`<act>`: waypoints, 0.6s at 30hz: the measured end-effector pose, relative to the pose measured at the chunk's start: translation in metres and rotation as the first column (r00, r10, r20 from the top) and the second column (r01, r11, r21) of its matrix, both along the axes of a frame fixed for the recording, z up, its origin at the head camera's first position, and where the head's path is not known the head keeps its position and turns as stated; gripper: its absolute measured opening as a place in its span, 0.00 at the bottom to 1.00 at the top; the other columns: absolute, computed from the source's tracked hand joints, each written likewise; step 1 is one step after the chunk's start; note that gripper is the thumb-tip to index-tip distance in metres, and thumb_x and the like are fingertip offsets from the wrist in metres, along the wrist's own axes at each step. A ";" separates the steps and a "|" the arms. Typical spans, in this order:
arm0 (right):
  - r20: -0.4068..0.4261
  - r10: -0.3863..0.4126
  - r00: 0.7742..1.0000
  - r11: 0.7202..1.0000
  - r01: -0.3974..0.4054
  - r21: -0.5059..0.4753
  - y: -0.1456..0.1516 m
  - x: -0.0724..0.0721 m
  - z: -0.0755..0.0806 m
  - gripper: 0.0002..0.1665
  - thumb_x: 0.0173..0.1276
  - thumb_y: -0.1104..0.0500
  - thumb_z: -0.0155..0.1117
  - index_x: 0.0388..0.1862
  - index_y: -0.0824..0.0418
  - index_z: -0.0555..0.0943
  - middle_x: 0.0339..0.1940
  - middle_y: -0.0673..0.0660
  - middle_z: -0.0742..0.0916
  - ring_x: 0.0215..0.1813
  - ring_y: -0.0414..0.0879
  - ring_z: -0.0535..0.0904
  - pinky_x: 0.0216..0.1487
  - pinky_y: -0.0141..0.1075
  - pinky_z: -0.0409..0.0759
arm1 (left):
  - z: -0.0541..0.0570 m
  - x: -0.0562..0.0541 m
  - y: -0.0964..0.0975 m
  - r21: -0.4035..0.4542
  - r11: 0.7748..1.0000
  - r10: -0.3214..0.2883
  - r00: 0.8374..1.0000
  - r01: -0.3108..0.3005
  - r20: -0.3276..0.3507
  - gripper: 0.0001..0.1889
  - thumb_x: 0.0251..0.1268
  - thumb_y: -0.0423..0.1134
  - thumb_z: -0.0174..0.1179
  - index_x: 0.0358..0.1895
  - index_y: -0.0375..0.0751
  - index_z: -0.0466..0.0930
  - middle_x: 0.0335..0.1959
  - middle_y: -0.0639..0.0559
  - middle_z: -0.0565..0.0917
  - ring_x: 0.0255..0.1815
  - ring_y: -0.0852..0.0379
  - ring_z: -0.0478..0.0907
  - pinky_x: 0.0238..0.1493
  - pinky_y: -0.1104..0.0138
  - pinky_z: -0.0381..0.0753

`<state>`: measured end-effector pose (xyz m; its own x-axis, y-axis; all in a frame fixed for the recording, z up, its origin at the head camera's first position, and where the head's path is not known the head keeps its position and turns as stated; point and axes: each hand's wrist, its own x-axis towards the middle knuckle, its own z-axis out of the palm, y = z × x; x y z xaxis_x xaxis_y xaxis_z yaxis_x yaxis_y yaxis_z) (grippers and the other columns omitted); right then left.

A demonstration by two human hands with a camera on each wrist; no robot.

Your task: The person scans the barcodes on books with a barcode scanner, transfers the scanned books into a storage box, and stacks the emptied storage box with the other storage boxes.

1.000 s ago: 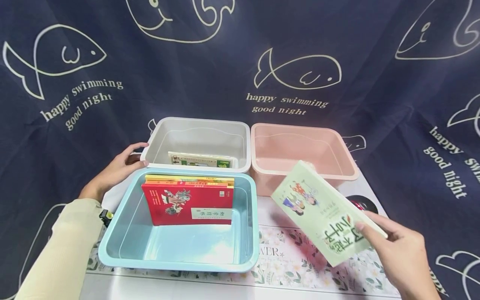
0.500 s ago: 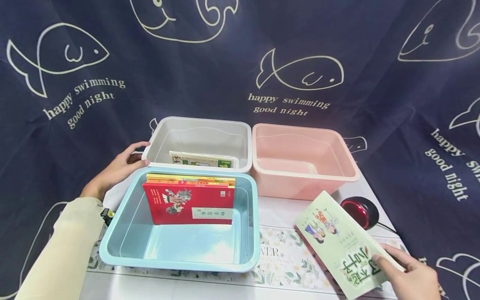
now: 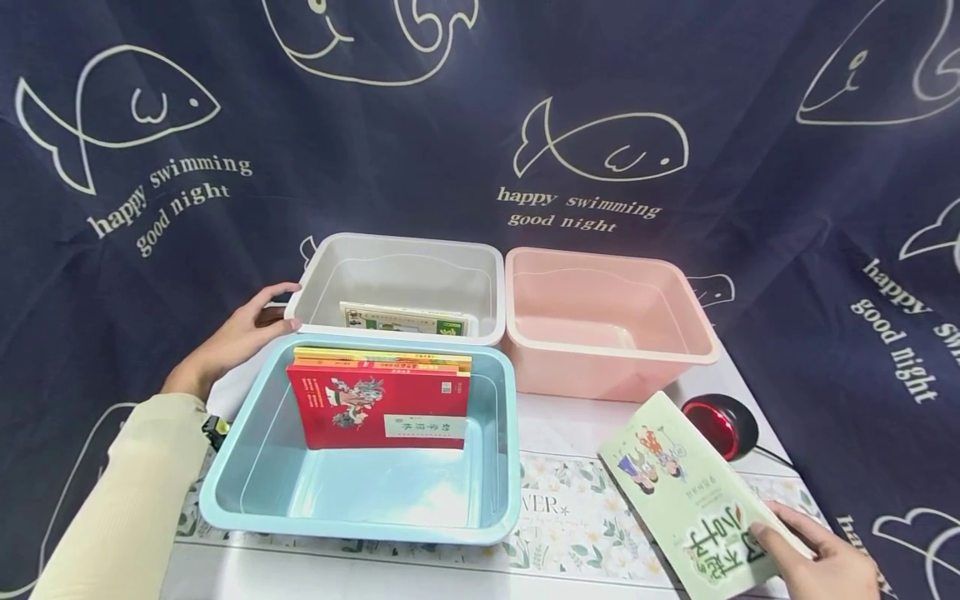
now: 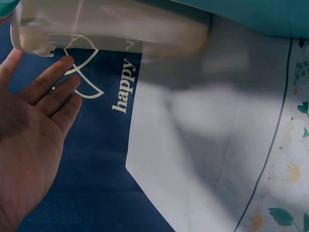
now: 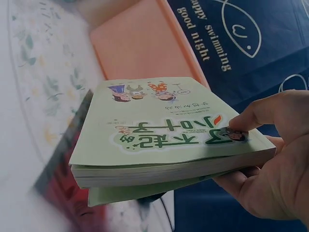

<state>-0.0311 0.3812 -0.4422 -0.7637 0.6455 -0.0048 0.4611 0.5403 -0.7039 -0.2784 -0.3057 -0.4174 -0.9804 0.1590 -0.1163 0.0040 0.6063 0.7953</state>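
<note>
My right hand (image 3: 821, 554) pinches one end of a light green paperback book (image 3: 678, 475), thumb on the cover and fingers underneath. In the right wrist view the book (image 5: 145, 108) shows its thick page edge and cartoon children on the cover. At the grey bin (image 3: 408, 275), my left hand (image 3: 236, 340) has its fingertips at the left rim. Its fingers look nearly straight in the left wrist view. Inside the grey bin a white and green book (image 3: 405, 319) leans by the front wall. A blue bin (image 3: 352, 533) in front holds a red book (image 3: 352, 417) and several others upright behind it.
A pink bin (image 3: 600, 375) stands right of the grey one. By the table's right edge sits a black and red rounded device (image 3: 716, 427) with a cable. A floral runner (image 3: 558, 521) crosses the white table (image 3: 555, 421); a navy fish-print cloth (image 3: 420, 183) hangs behind.
My right hand has carried the green book to the right and down towards the near side, uncovering the pink bin's front and the black and red device. My left hand stays at the grey rim.
</note>
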 end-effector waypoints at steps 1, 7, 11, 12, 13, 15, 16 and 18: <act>0.023 -0.019 1.000 1.000 0.019 0.018 -0.002 -0.002 0.005 0.13 0.59 0.54 0.78 0.35 0.32 0.92 0.12 0.23 0.79 0.23 0.18 0.71 0.28 0.18 0.68 | 0.000 0.000 0.000 -0.001 1.000 -0.001 1.000 0.001 -0.003 0.42 0.76 0.56 0.55 0.85 0.61 0.42 0.79 0.33 0.64 0.70 0.28 0.71 0.66 0.31 0.70; 0.011 0.020 1.000 0.999 -0.020 0.040 -0.016 -0.017 0.040 0.21 0.62 0.52 0.78 0.54 0.53 0.90 0.15 0.18 0.77 0.23 0.26 0.75 0.26 0.23 0.70 | 0.000 0.000 -0.001 0.006 1.000 -0.005 1.000 0.005 -0.004 0.42 0.77 0.56 0.55 0.85 0.61 0.43 0.78 0.33 0.65 0.69 0.29 0.72 0.67 0.30 0.70; -0.105 0.134 0.985 0.991 -0.136 -0.009 -0.027 -0.029 0.063 0.16 0.66 0.55 0.76 0.52 0.43 0.90 0.17 0.25 0.83 0.18 0.30 0.75 0.19 0.28 0.74 | -0.001 0.000 -0.002 0.000 1.000 0.001 1.000 -0.001 0.004 0.42 0.76 0.59 0.55 0.85 0.62 0.42 0.78 0.33 0.65 0.70 0.30 0.71 0.67 0.29 0.68; -0.135 0.162 0.977 0.985 -0.168 -0.030 -0.030 -0.033 0.068 0.15 0.66 0.57 0.76 0.51 0.42 0.90 0.18 0.28 0.84 0.18 0.30 0.77 0.18 0.29 0.75 | -0.002 0.000 -0.002 -0.001 1.000 0.003 1.000 -0.003 0.006 0.42 0.76 0.59 0.55 0.85 0.63 0.42 0.78 0.34 0.65 0.70 0.30 0.71 0.68 0.29 0.67; -0.161 0.183 0.970 0.981 -0.192 -0.041 -0.033 -0.037 0.074 0.15 0.67 0.58 0.75 0.50 0.41 0.89 0.19 0.30 0.85 0.18 0.31 0.77 0.17 0.30 0.76 | -0.002 0.001 -0.003 -0.002 1.000 0.005 1.000 -0.005 0.008 0.42 0.76 0.60 0.55 0.85 0.63 0.43 0.79 0.34 0.65 0.71 0.30 0.71 0.68 0.29 0.67; -0.216 0.210 0.954 0.971 -0.228 -0.064 -0.040 -0.046 0.084 0.16 0.67 0.61 0.74 0.50 0.42 0.89 0.20 0.32 0.87 0.17 0.33 0.80 0.16 0.31 0.78 | -0.002 0.001 -0.003 -0.004 1.000 0.007 1.000 -0.007 0.008 0.42 0.75 0.60 0.55 0.84 0.64 0.43 0.79 0.35 0.65 0.70 0.30 0.71 0.67 0.29 0.68; -0.229 0.229 0.946 0.967 -0.248 -0.057 -0.043 -0.050 0.088 0.16 0.67 0.61 0.74 0.51 0.45 0.89 0.21 0.31 0.87 0.19 0.34 0.83 0.18 0.31 0.81 | -0.002 0.001 -0.003 -0.003 1.000 0.005 1.000 -0.005 0.007 0.42 0.76 0.59 0.55 0.85 0.63 0.43 0.79 0.35 0.65 0.70 0.30 0.71 0.67 0.29 0.68; -0.274 0.270 0.923 0.953 -0.296 -0.059 -0.047 -0.058 0.098 0.17 0.67 0.64 0.73 0.53 0.49 0.90 0.23 0.32 0.88 0.20 0.35 0.85 0.20 0.32 0.83 | -0.002 0.000 -0.002 -0.002 1.000 0.004 1.000 -0.004 0.006 0.42 0.76 0.59 0.55 0.85 0.64 0.42 0.79 0.35 0.65 0.70 0.30 0.72 0.67 0.30 0.69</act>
